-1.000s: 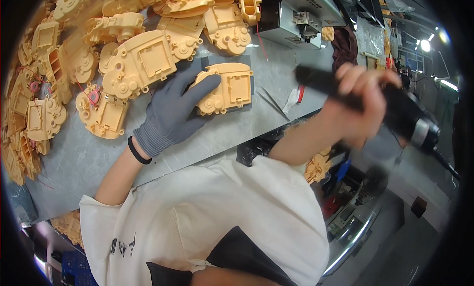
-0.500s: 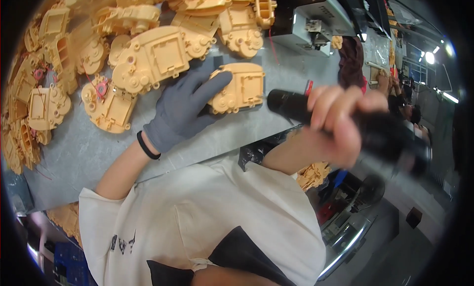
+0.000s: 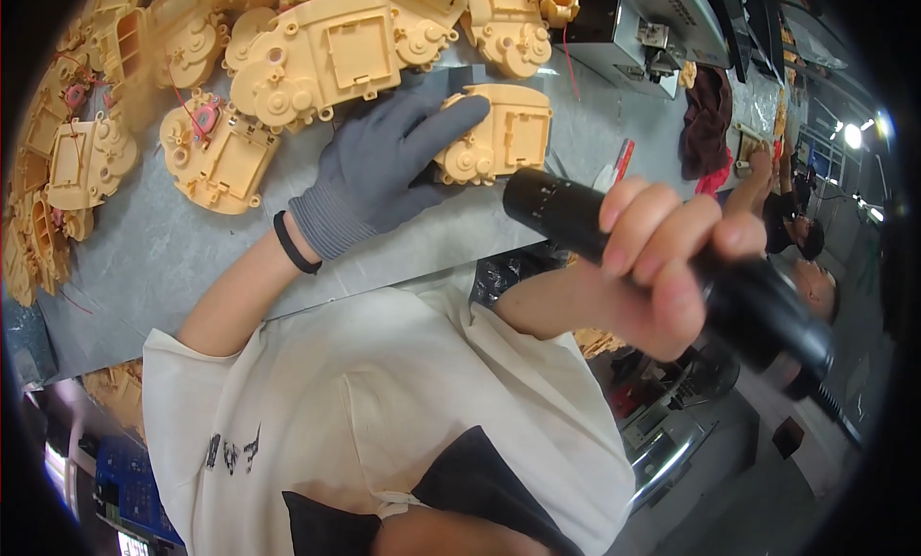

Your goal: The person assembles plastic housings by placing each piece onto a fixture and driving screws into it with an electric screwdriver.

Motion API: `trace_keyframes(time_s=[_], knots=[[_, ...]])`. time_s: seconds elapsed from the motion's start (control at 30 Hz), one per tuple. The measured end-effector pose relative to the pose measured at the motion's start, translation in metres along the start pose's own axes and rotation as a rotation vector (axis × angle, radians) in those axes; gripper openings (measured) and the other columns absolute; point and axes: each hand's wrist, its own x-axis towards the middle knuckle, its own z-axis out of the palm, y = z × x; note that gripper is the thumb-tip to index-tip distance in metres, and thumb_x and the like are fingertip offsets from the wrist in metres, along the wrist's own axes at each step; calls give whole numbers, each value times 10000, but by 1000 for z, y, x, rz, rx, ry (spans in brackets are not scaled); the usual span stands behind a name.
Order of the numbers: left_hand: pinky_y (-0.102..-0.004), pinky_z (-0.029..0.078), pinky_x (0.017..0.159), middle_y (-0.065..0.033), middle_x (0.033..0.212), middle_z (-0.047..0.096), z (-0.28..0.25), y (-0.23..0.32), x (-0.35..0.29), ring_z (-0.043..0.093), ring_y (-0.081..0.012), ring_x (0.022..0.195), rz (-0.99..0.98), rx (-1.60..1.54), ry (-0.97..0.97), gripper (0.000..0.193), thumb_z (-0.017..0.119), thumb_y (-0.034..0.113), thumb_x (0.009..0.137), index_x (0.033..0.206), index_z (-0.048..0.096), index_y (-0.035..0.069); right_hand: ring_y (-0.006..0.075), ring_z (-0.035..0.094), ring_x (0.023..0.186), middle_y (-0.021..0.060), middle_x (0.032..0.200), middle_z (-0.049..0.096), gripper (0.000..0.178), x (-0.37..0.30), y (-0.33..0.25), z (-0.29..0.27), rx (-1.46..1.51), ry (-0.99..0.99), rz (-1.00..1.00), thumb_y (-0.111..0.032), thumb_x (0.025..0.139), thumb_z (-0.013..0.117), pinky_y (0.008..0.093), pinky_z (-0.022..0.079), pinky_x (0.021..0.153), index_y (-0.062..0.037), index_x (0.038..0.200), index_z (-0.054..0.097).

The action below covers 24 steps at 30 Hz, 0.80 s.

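Both hands busy: gloved left hand (image 3: 389, 167) spread flat on tan housing (image 3: 499, 134), right hand (image 3: 662, 268) seemingly fisted around black driver (image 3: 576, 215).

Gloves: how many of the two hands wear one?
1. The left hand wears a grey glove and rests on a yellow housing on the table. The right hand is bare, gripping a black tool.

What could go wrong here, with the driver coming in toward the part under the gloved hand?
1. The left hand lies flat over the tan housing, fingers near the black power screwdriver tip, so a slip might strike the glove.
2. The right hand grips the tool mid-body at a tilt; a slanted bit may skid off.
3. The pile of tan housings crowds the held one; a nudge could shift it.
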Motion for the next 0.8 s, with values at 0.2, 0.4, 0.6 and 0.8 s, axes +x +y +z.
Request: trace_keyframes(time_s=[0.2,0.4,0.6,0.8], knots=[[-402,460,820,-162,1130,529,0,6,3,545,-341,982,-18,-78,-36,708,770,205,614,1243,477,64,193,481,494,71,615,470,387,-6,-15,-25,-117,341,-168,-41,722,518,382,421,574,-30,1100,432],[-371,485,775,-119,1145,507,4,2,1,555,-302,969,-10,-9,12,713,769,253,626,1263,467,145,185,486,455,91,575,484,281,60,-16,-101,-248,710,-364,11,678,530,334,455,521,-33,950,474],[-395,454,839,-163,1120,551,3,5,1,553,-336,990,5,20,-11,753,792,219,596,1246,459,38,200,467,528,68,615,455,242,94,12,-125,-506,787,-216,-2,675,517,351,424,609,-36,914,504],[-385,461,834,-144,1134,526,9,-1,2,553,-313,989,99,32,53,716,763,282,656,1278,451,114,156,479,439,54,565,486,77,106,22,-102,-580,762,-269,-28,669,583,255,383,449,-1,729,543]])
